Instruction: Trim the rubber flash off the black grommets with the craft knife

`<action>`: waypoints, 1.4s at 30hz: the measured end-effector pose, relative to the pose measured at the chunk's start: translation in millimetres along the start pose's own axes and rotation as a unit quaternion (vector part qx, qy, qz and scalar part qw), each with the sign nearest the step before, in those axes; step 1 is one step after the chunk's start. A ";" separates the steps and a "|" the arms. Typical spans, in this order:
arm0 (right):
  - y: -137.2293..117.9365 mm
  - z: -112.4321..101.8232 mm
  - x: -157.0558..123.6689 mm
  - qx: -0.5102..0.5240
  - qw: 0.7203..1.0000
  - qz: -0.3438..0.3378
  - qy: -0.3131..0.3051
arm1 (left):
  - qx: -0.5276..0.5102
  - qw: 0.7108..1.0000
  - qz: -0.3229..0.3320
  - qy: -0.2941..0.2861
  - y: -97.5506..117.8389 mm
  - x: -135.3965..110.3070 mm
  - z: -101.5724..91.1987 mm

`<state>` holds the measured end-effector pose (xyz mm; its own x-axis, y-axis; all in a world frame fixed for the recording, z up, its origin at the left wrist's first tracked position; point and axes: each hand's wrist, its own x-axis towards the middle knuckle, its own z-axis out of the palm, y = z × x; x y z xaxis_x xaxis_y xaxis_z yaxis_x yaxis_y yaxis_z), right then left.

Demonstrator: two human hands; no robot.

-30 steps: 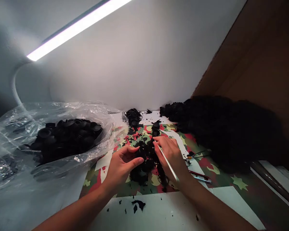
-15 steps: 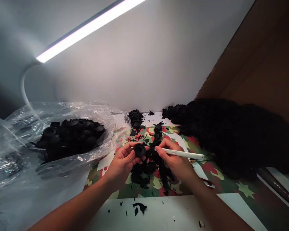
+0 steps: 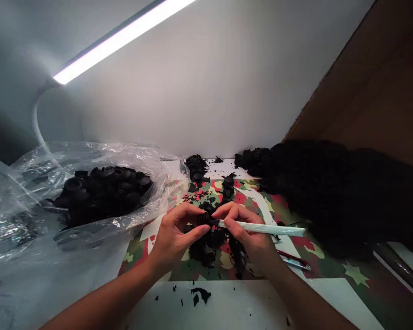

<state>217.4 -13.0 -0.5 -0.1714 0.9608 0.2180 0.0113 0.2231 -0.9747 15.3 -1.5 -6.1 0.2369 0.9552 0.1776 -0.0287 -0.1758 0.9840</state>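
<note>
Between the thumb and fingers of my left hand [image 3: 179,229] is a small round black rubber part [image 3: 203,218], its ribbed side showing. My right hand [image 3: 249,227] is closed round a slim tool with a white, wrapped-looking handle [image 3: 271,228], held like a pen. The tool's dark tip points left at the rubber part; whether it touches cannot be made out. Black scraps [image 3: 203,254] lie beneath both hands on a camouflage-patterned sheet [image 3: 186,274].
A clear plastic bag [image 3: 161,201] with many black rubber parts [image 3: 103,192] lies at left. A large black heap [image 3: 323,192] stands at right before cardboard [image 3: 375,91]. A red cutter knife [image 3: 294,260] lies near my right wrist. A lamp [image 3: 124,41] shines overhead.
The rubber part has turned from its round face to its ribbed side. My right hand has come left and the tool's tip is now close against the part. The view has shifted slightly.
</note>
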 end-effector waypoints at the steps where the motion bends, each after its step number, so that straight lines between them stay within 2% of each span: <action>1: -0.1 0.1 -0.3 0.007 1.000 0.002 -0.004 | 0.006 1.000 0.012 -0.002 -0.5 -0.3 -0.5; 5: -0.4 -0.4 -0.3 0.022 1.000 -0.006 -0.004 | 0.037 0.998 0.044 0.004 -3.1 0.7 -1.3; 9: -0.6 -0.2 -0.2 0.027 0.999 0.022 -0.011 | 0.089 0.991 0.096 0.009 -4.6 3.0 -0.8; 15: -3.6 2.9 0.0 0.010 0.999 0.049 -0.007 | 0.219 0.949 0.227 0.026 -7.5 2.6 -1.4; 19: -4.0 3.6 0.1 -0.010 0.998 0.055 0.011 | 0.263 0.931 0.251 0.028 -8.4 3.0 -2.0; 23: -1.4 4.3 -1.4 -0.020 0.997 0.074 0.013 | 0.261 0.928 0.264 0.033 -9.4 3.5 -1.9; 26: 2.7 5.3 -2.0 0.017 0.996 0.084 0.034 | 0.220 0.942 0.249 0.046 -9.1 2.9 -1.5; 30: 3.6 9.1 -0.2 0.125 0.983 0.112 0.071 | 0.105 0.979 0.168 0.045 -4.2 2.1 -0.6; 35: -3.7 16.5 3.0 0.247 0.953 0.160 0.071 | 0.050 0.988 0.132 0.059 -0.4 3.2 -0.7; 37: -3.7 15.7 3.0 0.244 0.955 0.158 0.064 | 0.040 0.990 0.122 0.060 -1.3 3.9 -1.7; 39: -2.2 11.6 2.1 0.197 0.971 0.128 0.042 | 0.034 0.992 0.103 0.057 -3.1 4.6 -3.4; 42: -1.2 2.5 -0.3 0.067 0.997 0.022 0.020 | 0.034 0.996 0.069 0.048 -5.8 5.9 -5.6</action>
<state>214.9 -14.0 0.4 -0.1350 0.9753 0.1745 -0.1142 0.1597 -0.9805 11.4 6.5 -10.6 0.1419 0.9383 0.3154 0.0126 -0.3203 0.9472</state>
